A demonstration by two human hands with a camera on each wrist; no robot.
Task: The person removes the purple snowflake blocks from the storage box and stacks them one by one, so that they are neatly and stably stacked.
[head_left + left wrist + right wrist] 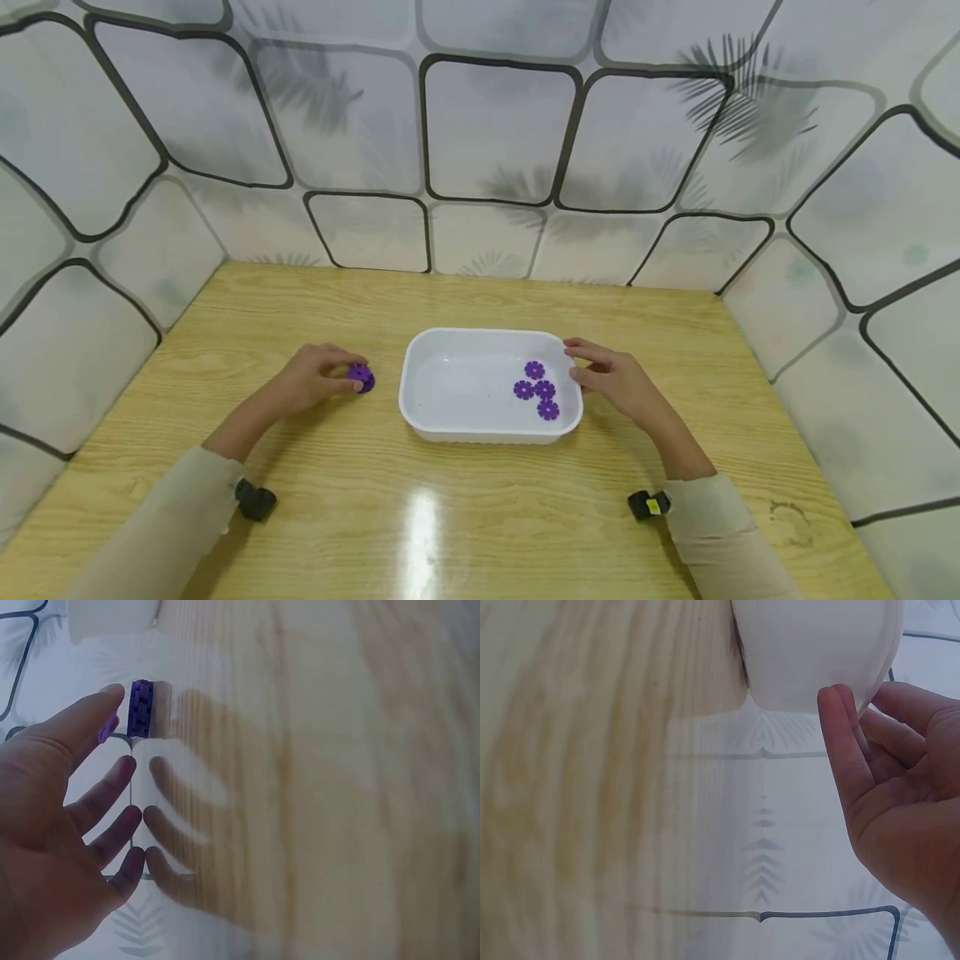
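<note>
A small stack of purple flower-shaped discs [141, 709] stands on the table left of the white tray. My left hand [318, 379] is at the stack, and in the left wrist view it pinches one purple disc [107, 729] between thumb and index finger; the other fingers are spread. Inside the white tray [450, 333], several more purple discs [547, 408] lie flat towards the right end. At that end my right hand [618, 383] grips the tray's rim, its fingers against the outer wall in the right wrist view.
The wooden table [315, 517] extends in front of both arms. A patterned wall [495, 133] borders it at the back and on both sides. A small black device [257, 502] is worn on the left wrist, another black device [647, 505] on the right.
</note>
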